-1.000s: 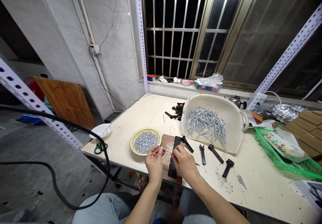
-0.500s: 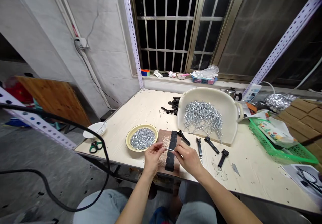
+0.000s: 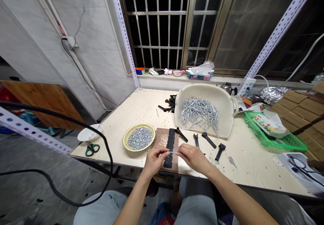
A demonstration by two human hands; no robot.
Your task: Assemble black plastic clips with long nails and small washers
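A long, thin metal screw (image 3: 172,152) spans the gap between my two hands, level above the board. My left hand (image 3: 154,161) pinches its left end between thumb and fingers. The right end is pinched by my right hand (image 3: 191,157); the fingers hide both tips. Below them lies a brown board (image 3: 162,134) with a row of black blocks (image 3: 170,142) and small pale bits on it. Left of the board stands a yellow bowl (image 3: 125,146) holding many small metal nuts. Behind my right hand, a cream basin (image 3: 225,122) holds a heap of similar screws.
Black plastic parts with rods (image 3: 209,140) lie right of the board, and more black parts (image 3: 169,104) pile beside the basin. Green-handled scissors (image 3: 92,149) and a white bowl (image 3: 87,134) sit at the left edge. A green basket (image 3: 288,146) stands right. A black cable (image 3: 110,157) hangs at left.
My hands have drawn slightly apart, with more of the screw showing between them, now held more level. The camera view has shifted a little, so the bench sits further left in view.
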